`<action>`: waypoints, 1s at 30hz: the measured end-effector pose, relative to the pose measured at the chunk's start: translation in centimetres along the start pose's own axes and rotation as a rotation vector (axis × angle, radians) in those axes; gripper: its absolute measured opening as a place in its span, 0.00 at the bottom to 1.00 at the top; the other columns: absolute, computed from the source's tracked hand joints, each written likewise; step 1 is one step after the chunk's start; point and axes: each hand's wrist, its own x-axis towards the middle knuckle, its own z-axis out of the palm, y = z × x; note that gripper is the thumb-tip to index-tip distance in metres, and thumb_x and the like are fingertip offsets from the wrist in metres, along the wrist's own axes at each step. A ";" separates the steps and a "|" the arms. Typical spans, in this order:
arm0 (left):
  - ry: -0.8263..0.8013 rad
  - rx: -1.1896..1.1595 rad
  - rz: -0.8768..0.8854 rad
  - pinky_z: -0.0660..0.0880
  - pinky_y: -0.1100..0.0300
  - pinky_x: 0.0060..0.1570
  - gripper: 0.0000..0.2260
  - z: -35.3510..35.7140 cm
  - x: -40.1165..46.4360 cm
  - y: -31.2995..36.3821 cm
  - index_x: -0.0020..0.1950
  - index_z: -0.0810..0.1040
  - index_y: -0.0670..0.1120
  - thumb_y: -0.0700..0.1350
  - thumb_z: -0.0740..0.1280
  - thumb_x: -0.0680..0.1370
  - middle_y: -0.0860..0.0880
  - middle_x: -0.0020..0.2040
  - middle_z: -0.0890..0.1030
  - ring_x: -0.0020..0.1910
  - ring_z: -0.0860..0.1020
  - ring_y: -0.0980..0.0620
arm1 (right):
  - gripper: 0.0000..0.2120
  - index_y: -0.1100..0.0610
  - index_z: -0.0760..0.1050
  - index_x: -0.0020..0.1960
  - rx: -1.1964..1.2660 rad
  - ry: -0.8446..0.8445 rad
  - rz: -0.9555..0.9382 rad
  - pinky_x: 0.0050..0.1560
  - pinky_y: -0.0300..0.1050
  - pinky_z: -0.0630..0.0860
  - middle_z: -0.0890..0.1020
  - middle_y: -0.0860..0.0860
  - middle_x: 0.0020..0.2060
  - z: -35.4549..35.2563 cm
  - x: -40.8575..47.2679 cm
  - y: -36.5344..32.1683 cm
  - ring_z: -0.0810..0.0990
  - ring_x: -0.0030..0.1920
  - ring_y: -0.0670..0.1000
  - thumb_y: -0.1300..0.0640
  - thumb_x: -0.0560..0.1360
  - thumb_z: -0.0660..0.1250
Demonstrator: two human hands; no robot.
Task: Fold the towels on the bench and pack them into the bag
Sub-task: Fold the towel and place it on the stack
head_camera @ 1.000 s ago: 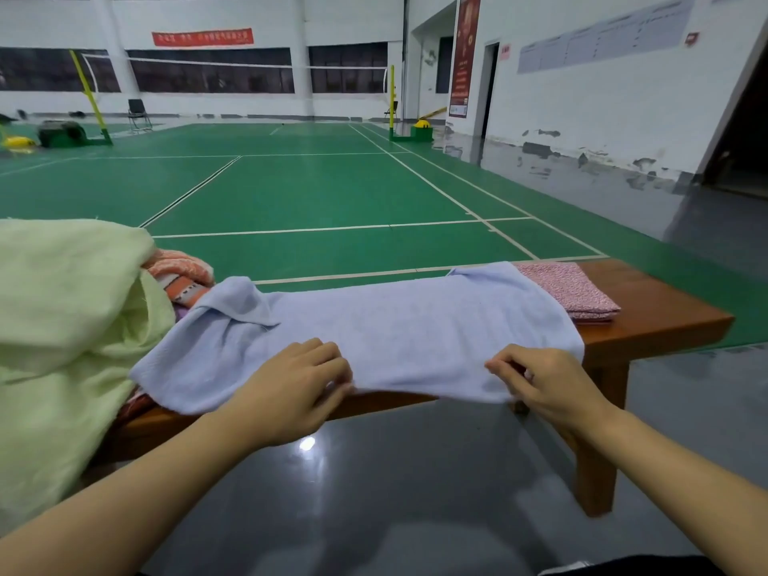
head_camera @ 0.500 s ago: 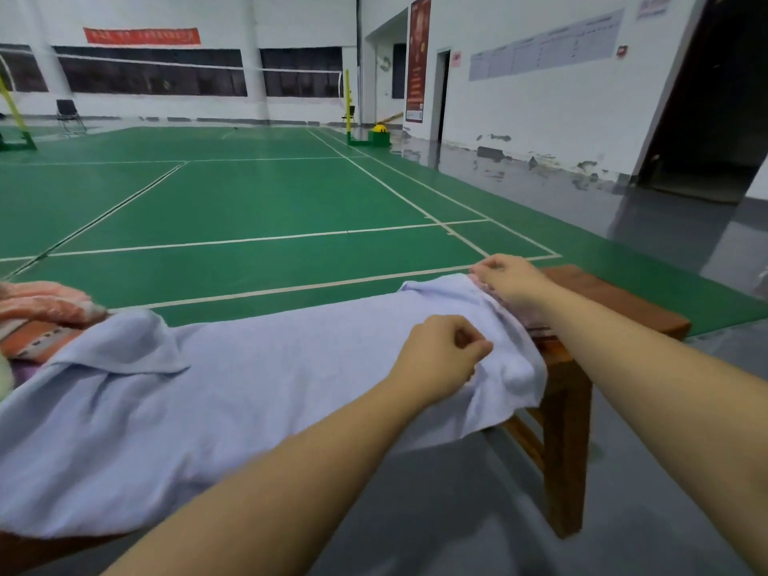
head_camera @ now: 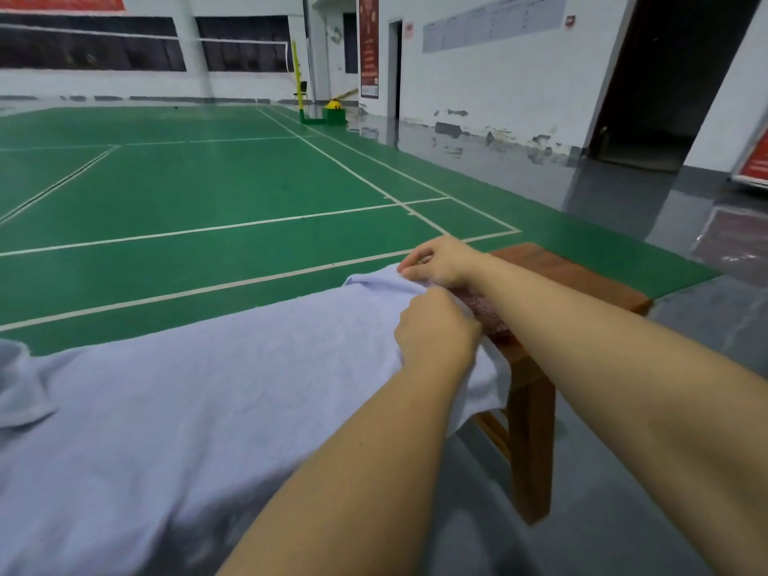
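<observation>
Blue towel (head_camera: 199,392) spread along our bench (head_camera: 582,280), our left hand (head_camera: 436,330) and right hand (head_camera: 444,259) both pinching its far end — pink towel (head_camera: 484,311) beneath.

green court floor (head_camera: 208,193), white wall (head_camera: 498,89)

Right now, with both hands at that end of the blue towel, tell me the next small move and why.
Probably lift that end and carry it leftward over the rest. Both the left hand and right hand pinch the blue towel at its right edge, while it lies spread, unfolded, along the bench, partly over a pink towel.
</observation>
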 end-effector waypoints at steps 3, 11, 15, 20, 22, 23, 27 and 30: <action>0.006 -0.092 0.040 0.80 0.53 0.41 0.10 -0.2 -0.9 -0.2 0.49 0.80 0.45 0.51 0.71 0.75 0.46 0.43 0.83 0.42 0.83 0.44 | 0.05 0.52 0.86 0.49 0.072 0.029 -0.009 0.49 0.41 0.75 0.85 0.47 0.44 0.1 -0.3 0.1 0.80 0.42 0.44 0.61 0.76 0.73; -0.121 -0.392 -0.050 0.81 0.41 0.52 0.17 -3.8 -2.6 -1.5 0.50 0.79 0.33 0.46 0.60 0.75 0.35 0.43 0.83 0.46 0.82 0.35 | 0.16 0.55 0.80 0.62 0.501 0.062 0.062 0.49 0.49 0.80 0.84 0.59 0.51 -0.2 -1.5 -1.1 0.77 0.44 0.54 0.69 0.80 0.63; -0.150 -0.711 -0.165 0.80 0.48 0.51 0.15 -6.8 -4.1 -2.2 0.65 0.75 0.37 0.43 0.58 0.83 0.46 0.43 0.77 0.42 0.77 0.45 | 0.21 0.57 0.74 0.72 0.729 0.127 0.104 0.31 0.37 0.70 0.80 0.49 0.35 0.7 -2.1 -3.4 0.70 0.33 0.49 0.69 0.81 0.61; -0.019 -0.764 -0.252 0.71 0.57 0.45 0.22 -9.7 -4.2 -4.1 0.66 0.74 0.36 0.52 0.53 0.86 0.40 0.53 0.81 0.47 0.78 0.42 | 0.23 0.59 0.70 0.73 0.903 0.195 0.115 0.27 0.37 0.73 0.79 0.56 0.41 1.8 -2.6 -6.4 0.78 0.30 0.48 0.71 0.80 0.62; 0.007 -0.714 -0.227 0.68 0.63 0.34 0.24 -10.8 -4.8 -4.5 0.63 0.76 0.37 0.55 0.52 0.86 0.42 0.45 0.79 0.40 0.77 0.47 | 0.25 0.61 0.69 0.75 0.943 0.245 0.130 0.26 0.37 0.74 0.79 0.57 0.44 1.9 -2.3 -6.9 0.78 0.35 0.50 0.72 0.78 0.63; 0.002 -0.705 -0.222 0.64 0.64 0.29 0.23 -10.9 -5.0 -4.7 0.58 0.76 0.39 0.56 0.52 0.86 0.44 0.40 0.75 0.34 0.72 0.50 | 0.26 0.61 0.68 0.75 0.960 0.269 0.135 0.26 0.36 0.75 0.79 0.57 0.45 1.9 -2.2 -7.0 0.78 0.36 0.51 0.73 0.78 0.63; -0.089 -0.746 -0.240 0.69 0.59 0.36 0.25 -10.6 -5.1 -3.1 0.57 0.75 0.40 0.60 0.52 0.85 0.43 0.43 0.76 0.37 0.73 0.48 | 0.22 0.62 0.71 0.69 0.956 0.358 0.137 0.29 0.39 0.77 0.77 0.58 0.42 0.4 -1.9 -6.6 0.77 0.38 0.52 0.75 0.77 0.62; -0.114 -0.793 -0.212 0.78 0.50 0.55 0.28 -9.3 -4.2 -0.8 0.66 0.74 0.37 0.61 0.53 0.85 0.41 0.60 0.80 0.54 0.79 0.41 | 0.22 0.54 0.71 0.64 0.942 0.425 0.130 0.36 0.44 0.77 0.76 0.58 0.43 -2.0 -1.9 -5.7 0.79 0.36 0.51 0.75 0.77 0.63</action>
